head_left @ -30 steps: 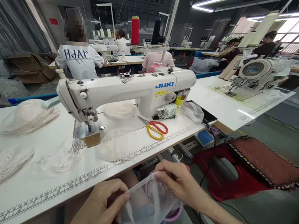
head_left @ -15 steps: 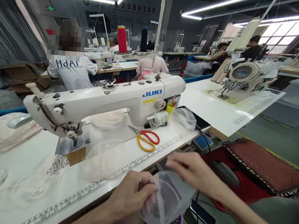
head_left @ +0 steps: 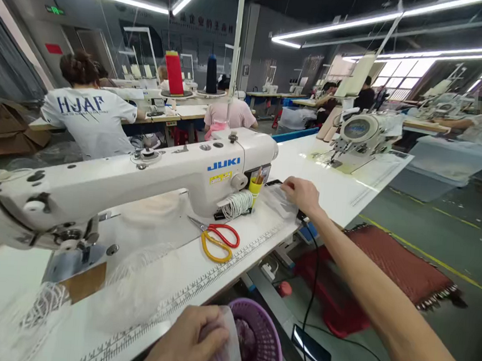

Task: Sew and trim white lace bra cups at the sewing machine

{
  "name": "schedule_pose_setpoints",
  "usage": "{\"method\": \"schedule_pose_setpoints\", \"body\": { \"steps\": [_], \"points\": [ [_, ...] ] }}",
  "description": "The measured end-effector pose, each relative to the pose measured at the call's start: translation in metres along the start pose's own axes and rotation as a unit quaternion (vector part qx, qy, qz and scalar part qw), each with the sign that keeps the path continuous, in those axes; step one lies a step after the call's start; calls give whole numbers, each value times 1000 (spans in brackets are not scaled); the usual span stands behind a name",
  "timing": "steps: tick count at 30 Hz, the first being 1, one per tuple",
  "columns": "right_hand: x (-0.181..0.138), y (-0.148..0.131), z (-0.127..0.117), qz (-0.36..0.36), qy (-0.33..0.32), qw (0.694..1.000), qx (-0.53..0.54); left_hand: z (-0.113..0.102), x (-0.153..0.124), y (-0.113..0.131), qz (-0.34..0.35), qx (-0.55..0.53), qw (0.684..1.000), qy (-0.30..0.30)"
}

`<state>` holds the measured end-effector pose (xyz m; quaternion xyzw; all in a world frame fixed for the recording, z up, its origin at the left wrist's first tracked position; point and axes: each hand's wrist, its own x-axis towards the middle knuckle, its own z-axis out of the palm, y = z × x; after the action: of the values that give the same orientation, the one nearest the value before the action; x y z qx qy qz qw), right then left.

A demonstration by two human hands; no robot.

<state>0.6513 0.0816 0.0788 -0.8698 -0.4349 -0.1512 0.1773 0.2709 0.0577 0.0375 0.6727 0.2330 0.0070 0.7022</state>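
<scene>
My left hand (head_left: 188,343) is at the bottom edge, fingers closed on a clear plastic bag (head_left: 225,354) held over a purple basket (head_left: 263,346) below the table edge. My right hand (head_left: 302,193) reaches far out to the right end of the white sewing table (head_left: 200,272), fingers curled on a crumpled clear plastic bag (head_left: 279,200) lying there. The white JUKI sewing machine (head_left: 141,181) stands between the two hands. Scissors with red and yellow handles (head_left: 215,237) lie in front of it.
White lace pieces (head_left: 47,304) lie by the needle plate at the left. A coil of white cord (head_left: 236,203) and a yellow cup (head_left: 256,186) sit by the machine. A phone (head_left: 311,348) and red mat (head_left: 401,265) are on the floor. Other people sew at tables behind.
My right hand left the bag near my lap and stretched out to the plastic bag at the table's right end. My left hand stayed on its bag, lowering it to the purple basket.
</scene>
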Motion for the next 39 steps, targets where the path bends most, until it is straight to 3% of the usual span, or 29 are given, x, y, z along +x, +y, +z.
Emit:
{"method": "schedule_pose_setpoints", "body": {
  "steps": [4,12,19,25,28,32,34,37,39],
  "points": [
    [-2,6,-2,5,27,1000,4,2,-1,6,-39,13,999,18],
    [-3,3,-14,-50,104,990,81,1,1,6,-44,-44,997,35],
    [10,1,-23,-76,41,975,206,-4,7,14,-39,-154,985,68],
    [18,-4,-31,-46,-4,947,317,-2,3,18,-38,-157,985,55],
    [19,-7,-45,-16,-11,923,384,-5,3,15,-29,-172,984,46],
    [8,-18,-82,-14,19,895,446,-7,9,8,-10,-211,977,30],
    [-11,-29,-106,-37,-17,880,473,-7,11,7,-2,-235,972,15],
    [-55,-49,-140,-101,-129,869,467,-6,13,11,-1,-268,963,-12],
    [-88,-61,-159,-161,-221,836,476,-6,14,14,4,-292,956,-23]
  ]
}}
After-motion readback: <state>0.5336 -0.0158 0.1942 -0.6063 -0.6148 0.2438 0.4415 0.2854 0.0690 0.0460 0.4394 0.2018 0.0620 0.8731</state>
